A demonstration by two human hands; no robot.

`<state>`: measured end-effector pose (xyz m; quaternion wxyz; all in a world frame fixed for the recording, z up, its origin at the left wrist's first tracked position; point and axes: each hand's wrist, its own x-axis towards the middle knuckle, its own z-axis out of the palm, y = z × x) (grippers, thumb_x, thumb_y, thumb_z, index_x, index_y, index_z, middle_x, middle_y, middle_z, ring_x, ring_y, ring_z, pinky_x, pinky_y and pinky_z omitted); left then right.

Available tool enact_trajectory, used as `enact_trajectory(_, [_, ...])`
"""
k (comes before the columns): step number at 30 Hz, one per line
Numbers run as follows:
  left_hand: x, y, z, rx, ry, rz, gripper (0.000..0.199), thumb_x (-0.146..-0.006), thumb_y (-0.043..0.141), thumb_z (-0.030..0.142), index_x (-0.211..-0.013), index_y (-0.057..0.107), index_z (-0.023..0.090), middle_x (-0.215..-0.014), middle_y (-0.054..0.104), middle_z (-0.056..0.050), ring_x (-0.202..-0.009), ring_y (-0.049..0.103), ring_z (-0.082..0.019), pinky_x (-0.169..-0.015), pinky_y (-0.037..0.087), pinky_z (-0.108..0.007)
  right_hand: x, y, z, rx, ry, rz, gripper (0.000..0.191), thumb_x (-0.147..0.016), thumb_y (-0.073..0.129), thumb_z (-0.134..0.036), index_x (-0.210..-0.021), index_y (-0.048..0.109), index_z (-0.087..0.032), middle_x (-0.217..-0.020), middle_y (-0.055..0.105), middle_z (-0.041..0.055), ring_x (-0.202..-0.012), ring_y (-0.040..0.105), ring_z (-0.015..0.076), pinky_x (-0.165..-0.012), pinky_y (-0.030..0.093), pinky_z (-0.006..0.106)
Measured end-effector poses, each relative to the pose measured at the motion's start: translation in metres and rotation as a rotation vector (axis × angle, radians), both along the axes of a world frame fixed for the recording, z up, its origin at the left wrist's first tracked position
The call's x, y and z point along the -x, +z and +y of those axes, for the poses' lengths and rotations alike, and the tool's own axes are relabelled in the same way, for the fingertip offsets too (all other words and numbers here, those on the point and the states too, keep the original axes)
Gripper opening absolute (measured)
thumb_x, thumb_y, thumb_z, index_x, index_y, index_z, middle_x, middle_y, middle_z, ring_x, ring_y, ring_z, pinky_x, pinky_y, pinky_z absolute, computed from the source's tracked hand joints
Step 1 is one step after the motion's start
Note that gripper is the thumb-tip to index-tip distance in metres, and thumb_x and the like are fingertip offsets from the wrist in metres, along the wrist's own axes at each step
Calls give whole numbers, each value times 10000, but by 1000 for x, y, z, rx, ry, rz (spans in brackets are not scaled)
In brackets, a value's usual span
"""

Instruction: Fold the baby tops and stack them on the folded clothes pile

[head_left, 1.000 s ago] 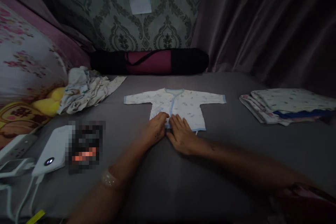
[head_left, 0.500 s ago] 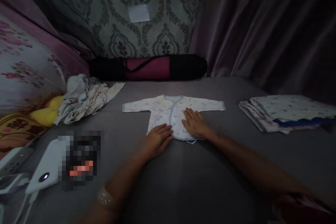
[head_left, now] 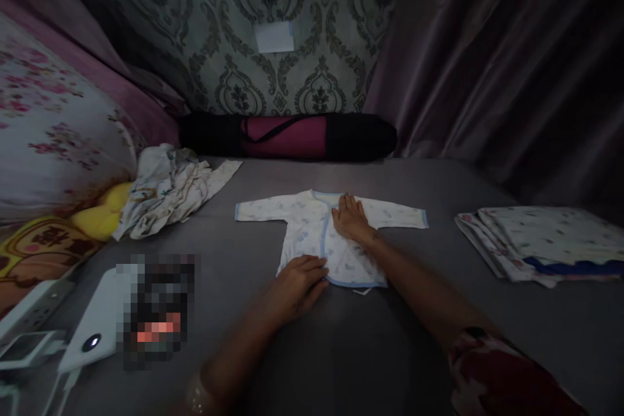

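Observation:
A small white baby shirt (head_left: 305, 231) with pale prints and light blue edging lies flat on the grey bed sheet (head_left: 409, 370), both sleeves stretched out sideways. My left hand (head_left: 301, 283) rests on its lower left part near the hem, fingers extended. Higher up, my right hand (head_left: 351, 216) presses flat on the chest just below the neckline, its fingers stretched out. A small white tag pokes out under the hem. Neither hand grips the cloth.
Crumpled printed clothes (head_left: 170, 192) lie at the left beside a yellow plush item (head_left: 104, 211). Nearer are a white power bank (head_left: 100, 318), a power strip (head_left: 41, 312) and cables. Folded clothes (head_left: 560, 237) sit at the right. A black and dark pink long bag (head_left: 287, 136) lies along the wall.
My right hand has slid up the shirt from its lower right front to near the neckline. My left hand stays by the hem. The view has shifted slightly.

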<state>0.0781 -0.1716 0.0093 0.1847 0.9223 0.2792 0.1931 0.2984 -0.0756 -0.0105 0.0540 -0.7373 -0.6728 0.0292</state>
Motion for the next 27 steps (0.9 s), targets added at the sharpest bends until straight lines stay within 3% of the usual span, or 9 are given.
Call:
enact_trajectory(5, [-2, 10, -1, 65, -25, 1, 237, -938, 487, 261, -1036, 698, 215, -1200, 672, -47, -1098, 588, -205, -995, 462, -380, 3, -2, -1, -57, -10, -34, 615, -969, 237, -356, -1477, 299, -15, -1553, 253, 210, -1441, 190, 319, -1159, 109, 475])
enact_trajectory(10, [-3, 7, -1, 56, -24, -14, 255, -949, 465, 256, -1055, 692, 208, -1195, 673, -51, -1087, 587, -207, -983, 461, -381, 10, 4, 4, 57, -48, 68, 637, -977, 191, -378, -1493, 259, -9, -1572, 196, 203, -1455, 143, 314, -1163, 104, 486])
enact_trajectory(16, [-2, 9, -1, 60, -26, -29, 248, -950, 463, 248, -1049, 687, 209, -1195, 671, -53, -1088, 585, -208, -983, 459, -377, 27, -1, 8, -39, -56, 48, 654, -980, 163, -393, -1471, 298, 18, -1556, 247, 202, -1451, 153, 317, -1159, 94, 511])
enact_trajectory(20, [-1, 7, -1, 42, -40, -20, 263, -961, 438, 255, -1063, 677, 210, -1191, 670, -60, -1089, 596, -205, -985, 463, -378, 25, -1, 9, 19, -58, 57, 651, -981, 165, -397, -1481, 282, 4, -1564, 226, 196, -1454, 141, 319, -1156, 107, 514])
enact_trajectory(24, [-1, -3, 2, -38, 64, -54, 284, -960, 445, 303, -1144, 637, 201, -1237, 643, -85, -1154, 578, -209, -1026, 445, -389, 28, 9, 12, -34, -3, 39, 616, -985, 183, -381, -1496, 270, -49, -1573, 213, 186, -1454, 150, 307, -1154, 110, 516])
enact_trajectory(27, [1, -11, 6, -128, 242, 9, 381, -963, 435, 361, -1262, 564, 164, -1362, 560, -124, -1322, 453, -262, -1113, 352, -475, 41, 16, 19, -134, 211, -2, 581, -981, 221, -358, -1496, 294, -98, -1579, 228, 139, -1454, 158, 272, -1162, 93, 493])
